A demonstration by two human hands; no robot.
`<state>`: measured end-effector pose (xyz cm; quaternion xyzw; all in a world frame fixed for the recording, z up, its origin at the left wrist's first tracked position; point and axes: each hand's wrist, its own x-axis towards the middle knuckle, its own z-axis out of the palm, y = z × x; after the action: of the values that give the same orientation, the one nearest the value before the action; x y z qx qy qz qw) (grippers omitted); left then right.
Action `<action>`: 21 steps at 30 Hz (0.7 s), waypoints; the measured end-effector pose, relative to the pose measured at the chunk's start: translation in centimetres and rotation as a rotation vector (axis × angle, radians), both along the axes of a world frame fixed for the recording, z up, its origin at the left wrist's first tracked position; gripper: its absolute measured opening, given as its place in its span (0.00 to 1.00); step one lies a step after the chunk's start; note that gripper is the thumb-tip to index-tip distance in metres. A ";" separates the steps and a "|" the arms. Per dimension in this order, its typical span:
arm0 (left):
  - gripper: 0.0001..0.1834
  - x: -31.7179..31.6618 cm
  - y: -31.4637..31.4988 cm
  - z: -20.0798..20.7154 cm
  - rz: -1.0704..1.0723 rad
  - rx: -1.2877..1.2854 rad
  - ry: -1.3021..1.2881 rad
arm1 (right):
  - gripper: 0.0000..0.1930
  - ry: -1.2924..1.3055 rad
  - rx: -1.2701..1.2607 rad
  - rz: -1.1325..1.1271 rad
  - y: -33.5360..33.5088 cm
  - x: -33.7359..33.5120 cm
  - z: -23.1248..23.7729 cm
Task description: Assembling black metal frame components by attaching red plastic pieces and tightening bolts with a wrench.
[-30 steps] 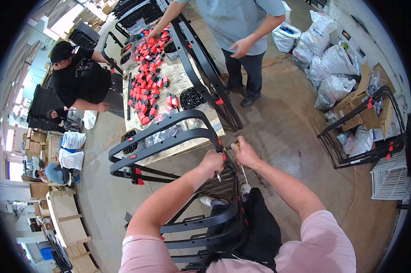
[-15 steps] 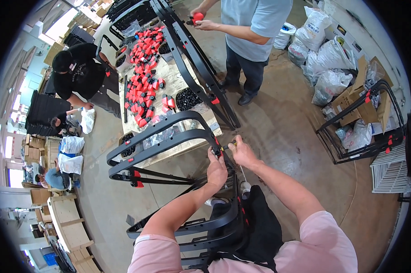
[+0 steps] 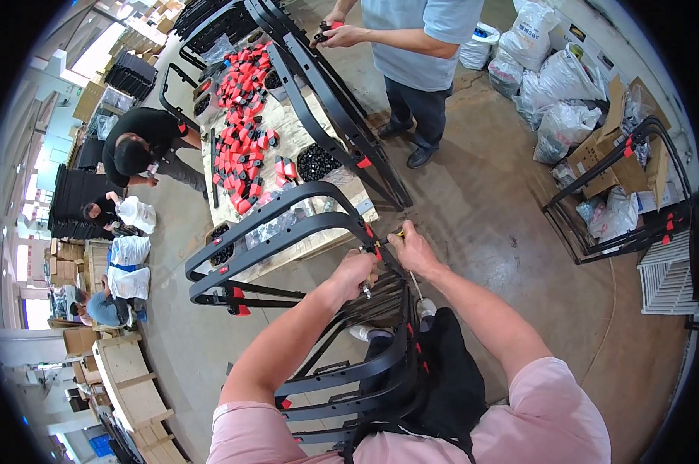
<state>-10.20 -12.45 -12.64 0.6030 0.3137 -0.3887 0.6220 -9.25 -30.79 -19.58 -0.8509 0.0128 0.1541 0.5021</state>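
Observation:
A black tubular frame [image 3: 287, 229] with curved rails and red fittings stands in front of me, beside the table. My left hand [image 3: 354, 271] is closed at its near right corner, next to a red fitting. A shiny metal end of some tool [image 3: 366, 290] sticks out below its fingers; the rest is hidden. Just right of that corner, my right hand [image 3: 413, 250] is wrapped round a screwdriver [image 3: 417, 286]. Its yellow-and-black handle is mostly covered, and the thin shaft slants down toward my shoes. More black curved rails [image 3: 365, 377] lie close to my legs.
A wooden table [image 3: 303, 249] bears a heap of red-and-black plastic parts [image 3: 245, 147] and tubs of small black pieces [image 3: 317, 164]. A person in light blue [image 3: 415, 39] handles a red-and-black part beyond. Another in black [image 3: 144, 139] bends at left. White sacks [image 3: 562, 81] and another frame [image 3: 624, 251] stand right.
My left hand has turned over and shifted slightly left and down, bringing a metal tool end into sight. My right hand keeps the screwdriver. The person in black has bent forward.

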 end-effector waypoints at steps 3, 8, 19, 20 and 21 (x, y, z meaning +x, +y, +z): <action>0.02 -0.5 -0.7 -0.3 0.036 0.100 -0.051 | 0.24 0.000 0.004 -0.071 0.6 -0.4 -0.9; 0.05 -0.8 -2.0 3.1 0.064 0.084 0.016 | 0.24 0.025 -0.012 -0.124 0.5 -0.7 -1.5; 0.24 -2.3 -1.1 -0.8 -0.342 0.467 -0.324 | 0.23 0.039 -0.077 -0.122 1.6 -0.5 -0.4; 0.24 -3.0 -0.6 -2.0 -0.336 0.467 -0.325 | 0.23 0.049 -0.086 -0.112 1.8 -0.4 -0.3; 0.27 -3.5 -0.8 -2.3 -0.401 0.609 -0.464 | 0.23 0.048 -0.090 -0.111 1.8 -0.4 -0.2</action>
<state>-13.72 -13.23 -14.94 0.8795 0.1427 -0.2455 0.3819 -9.68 -28.98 -19.79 -0.8667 0.0789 0.1459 0.4705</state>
